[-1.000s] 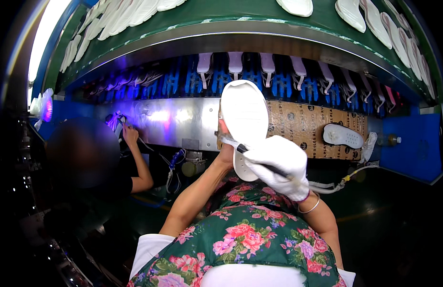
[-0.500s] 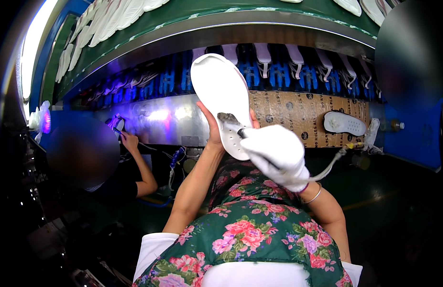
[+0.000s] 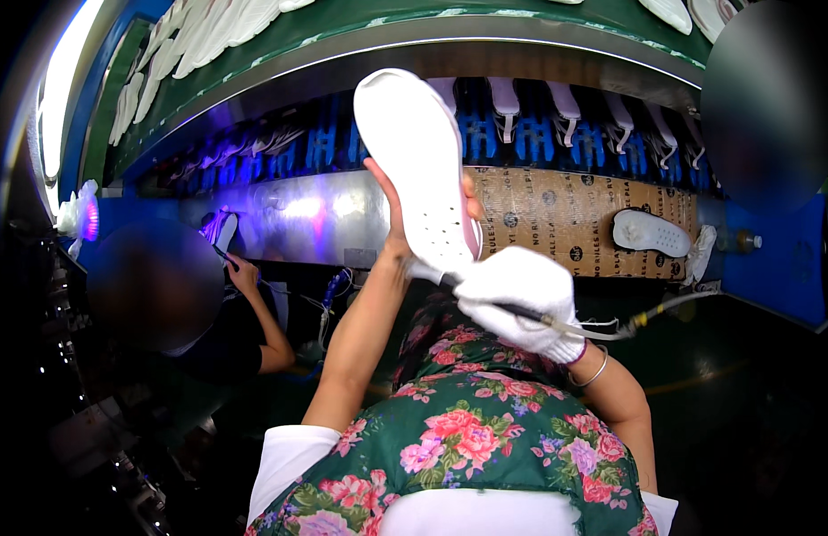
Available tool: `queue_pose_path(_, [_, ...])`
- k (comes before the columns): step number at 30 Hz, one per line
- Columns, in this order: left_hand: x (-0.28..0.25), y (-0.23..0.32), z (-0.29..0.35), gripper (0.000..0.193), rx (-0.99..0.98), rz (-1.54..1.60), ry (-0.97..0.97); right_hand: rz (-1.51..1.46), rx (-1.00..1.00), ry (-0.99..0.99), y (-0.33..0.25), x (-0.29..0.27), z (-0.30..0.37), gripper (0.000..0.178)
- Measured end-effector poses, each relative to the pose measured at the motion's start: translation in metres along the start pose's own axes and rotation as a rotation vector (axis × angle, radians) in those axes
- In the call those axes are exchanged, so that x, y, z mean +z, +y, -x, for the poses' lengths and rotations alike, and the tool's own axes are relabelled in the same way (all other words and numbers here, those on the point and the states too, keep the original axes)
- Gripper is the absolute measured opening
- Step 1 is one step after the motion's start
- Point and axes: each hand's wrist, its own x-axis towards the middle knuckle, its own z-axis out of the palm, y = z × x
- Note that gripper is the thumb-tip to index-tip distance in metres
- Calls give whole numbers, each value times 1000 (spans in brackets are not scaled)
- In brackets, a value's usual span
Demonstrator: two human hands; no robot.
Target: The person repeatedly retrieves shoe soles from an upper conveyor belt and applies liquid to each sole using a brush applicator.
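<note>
A white shoe sole (image 3: 409, 143), with small holes toward its near end, is held up in front of me by my bare left hand (image 3: 395, 228). My thumb and fingers wrap its two edges from underneath. My right hand (image 3: 521, 299), in a white knitted glove, grips a brush (image 3: 514, 310) by its black handle. A pale tube runs off the handle to the right. The brush's bristles are smeared by motion at the sole's near end; whether they touch it I cannot tell.
Cardboard (image 3: 557, 214) covers part of the metal bench. Another sole (image 3: 651, 232) lies on it, near a bottle (image 3: 747, 239). Behind, shoe uppers (image 3: 566, 103) hang along blue holders (image 3: 532, 138). More white soles (image 3: 199, 40) line a green shelf. At left, a co-worker's hand (image 3: 244, 275) works on a shoe.
The brush has moved from the sole's middle down to its near end. My left hand has raised the sole slightly. The hanging uppers have shifted to the right.
</note>
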Motion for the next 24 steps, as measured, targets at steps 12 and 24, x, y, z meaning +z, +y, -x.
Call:
queue_pose_path(12, [-8, 24, -14, 107, -447, -272, 2, 200, -57, -91, -10, 5, 3, 24])
queue_pose_path(24, [15, 23, -26, 82, -643, -901, 57, 157, 43, -117, -12, 1, 2, 23])
